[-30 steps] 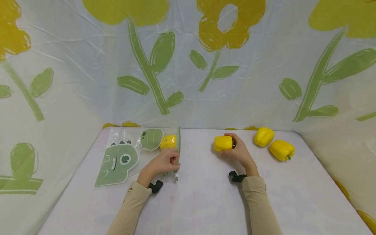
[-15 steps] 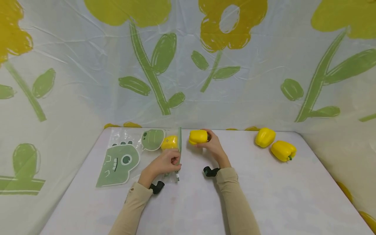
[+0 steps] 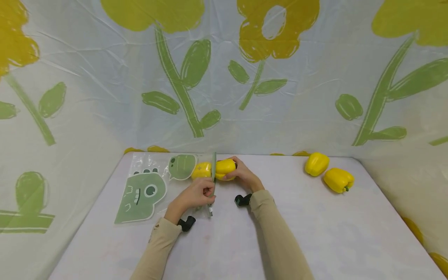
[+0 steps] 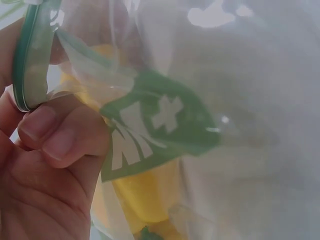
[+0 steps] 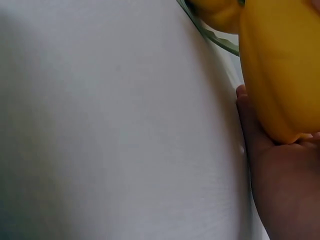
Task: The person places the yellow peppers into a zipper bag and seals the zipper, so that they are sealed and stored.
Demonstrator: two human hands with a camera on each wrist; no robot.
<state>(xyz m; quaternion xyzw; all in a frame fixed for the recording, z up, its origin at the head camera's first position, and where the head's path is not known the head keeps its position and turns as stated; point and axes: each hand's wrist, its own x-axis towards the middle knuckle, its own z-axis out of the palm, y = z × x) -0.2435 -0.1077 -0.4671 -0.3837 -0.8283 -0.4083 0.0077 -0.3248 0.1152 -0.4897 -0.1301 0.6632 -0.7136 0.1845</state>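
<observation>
My left hand (image 3: 194,193) pinches the green-edged mouth of a clear zip bag (image 3: 141,194) printed with green cartoon figures. In the left wrist view, curled fingers (image 4: 60,145) hold the bag's edge. One yellow bell pepper (image 3: 202,170) lies inside the bag, just behind the opening. With my right hand (image 3: 246,177) I grip another yellow bell pepper (image 3: 225,168) right at the bag's mouth. The right wrist view shows this held pepper (image 5: 282,65) close to the green rim (image 5: 220,42); how far it reaches in is hard to tell.
Two more yellow bell peppers, one behind (image 3: 316,163) and one in front (image 3: 338,180), lie at the back right of the white table (image 3: 224,249). A flower-printed curtain (image 3: 301,101) rises behind the table's rear edge. Each wrist carries a small black camera (image 3: 187,223).
My right hand has carried its bell pepper leftward across the table to the bag's mouth. The left hand keeps its hold on the bag and has stayed in place.
</observation>
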